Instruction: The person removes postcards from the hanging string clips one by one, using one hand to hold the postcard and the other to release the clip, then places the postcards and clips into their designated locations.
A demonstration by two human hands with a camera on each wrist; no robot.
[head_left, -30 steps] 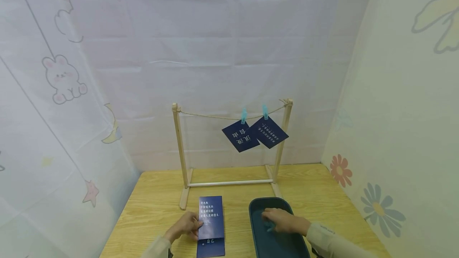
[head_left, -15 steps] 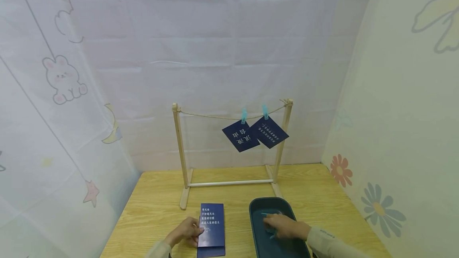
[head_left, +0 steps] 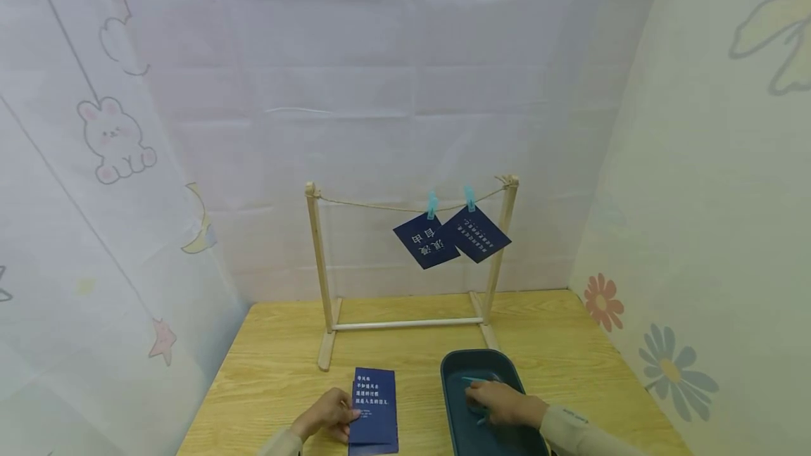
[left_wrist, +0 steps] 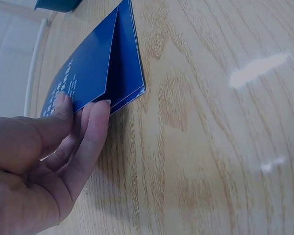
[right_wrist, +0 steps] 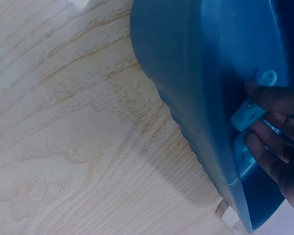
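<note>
My left hand (head_left: 326,414) pinches the left edge of a dark blue card (head_left: 375,403) printed with white characters, thumb on top and fingers beneath. Another blue card (head_left: 374,450) lies mostly covered under it; in the left wrist view this lower card (left_wrist: 130,54) rests on the table, the upper one tilted off it. My right hand (head_left: 500,402) reaches into a dark teal tray (head_left: 465,435). In the right wrist view its thumb and fingers grip a light blue clothespin (right_wrist: 247,116), with a second clothespin (right_wrist: 241,149) by the fingertips.
A wooden stand (head_left: 319,259) with a sagging string (head_left: 367,205) stands at the back of the wooden table (head_left: 279,343). Two blue cards (head_left: 426,241) hang from the string's right half by light blue clothespins (head_left: 432,205). Printed cloth walls (head_left: 405,90) enclose the table.
My left hand has drawn the upper card toward me, covering more of the lower one. My right hand has shifted slightly among the clothespins in the tray.
</note>
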